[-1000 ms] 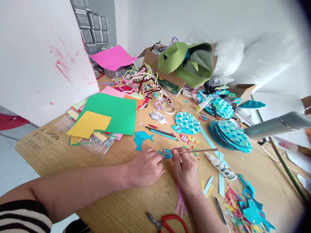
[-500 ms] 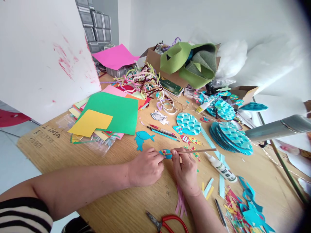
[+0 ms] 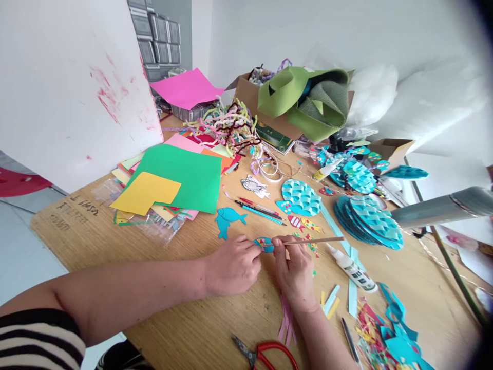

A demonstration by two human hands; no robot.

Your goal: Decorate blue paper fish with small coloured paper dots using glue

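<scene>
A small blue paper fish (image 3: pixel 264 243) with red and yellow triangles lies between my hands, partly covered by fingers. My left hand (image 3: pixel 233 264) is closed, its fingertips pinching the fish's left end. In my right hand (image 3: pixel 295 270) a thin wooden stick (image 3: pixel 321 240) is held like a pen, its lower tip at the fish. Just beyond the left hand are plain blue fish cutouts (image 3: pixel 230 218). Small coloured paper bits (image 3: pixel 313 245) and a striped red fish (image 3: pixel 296 222) lie past the right hand. A white glue bottle (image 3: pixel 353 269) rests on its side to the right.
Red-handled scissors (image 3: pixel 265 354) lie at the near edge. Green and yellow paper sheets (image 3: pixel 188 174) are stacked at left. Woven blue discs (image 3: pixel 367 221), a grey flask (image 3: pixel 442 207) and paper scraps (image 3: pixel 400 334) stand or lie at right. Pens (image 3: pixel 262 211) lie farther back.
The view has shifted very slightly, so everything sits a little farther right. Both hands keep nearly the same pose, with the stick still at the fish.
</scene>
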